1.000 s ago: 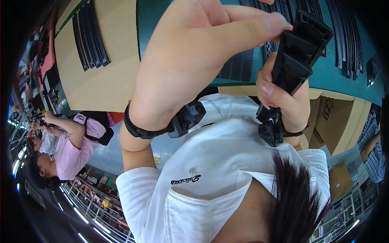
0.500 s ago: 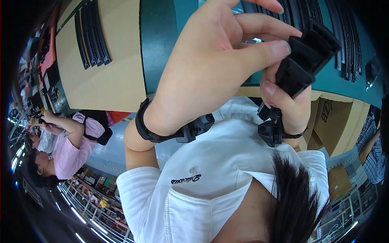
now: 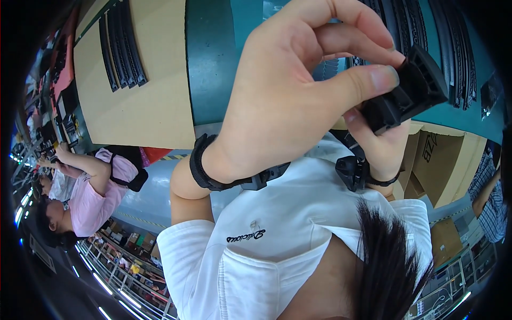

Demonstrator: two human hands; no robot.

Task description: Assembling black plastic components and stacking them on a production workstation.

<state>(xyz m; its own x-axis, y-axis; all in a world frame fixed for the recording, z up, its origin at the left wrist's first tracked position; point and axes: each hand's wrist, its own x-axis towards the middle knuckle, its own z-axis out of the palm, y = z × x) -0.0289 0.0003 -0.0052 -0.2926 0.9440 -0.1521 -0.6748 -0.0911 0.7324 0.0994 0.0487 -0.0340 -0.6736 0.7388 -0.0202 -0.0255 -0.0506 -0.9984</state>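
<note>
My left hand [image 3: 290,101] is raised in front of me, its thumb and fingertips pinching a black plastic piece [image 3: 408,98] with ribs and hollow recesses. Below the piece, my right hand [image 3: 380,146] grips it from the other side; the thumb shows, while the other fingers are mostly hidden. The piece tilts up to the right, with its wider end nearest the camera. Each wrist wears a black strap with a small black module.
Several long black ribbed strips [image 3: 124,48] lie on a cardboard sheet [image 3: 154,101] at the left. More dark strips [image 3: 458,58] rest on the green table [image 3: 210,64] at the far right. An open cardboard box [image 3: 440,165] stands at the right. A co-worker in pink [image 3: 98,194] works at the left.
The black piece has turned in my hands, bringing its wide hollow end round toward the camera. My left hand has shifted slightly right and down along with it.
</note>
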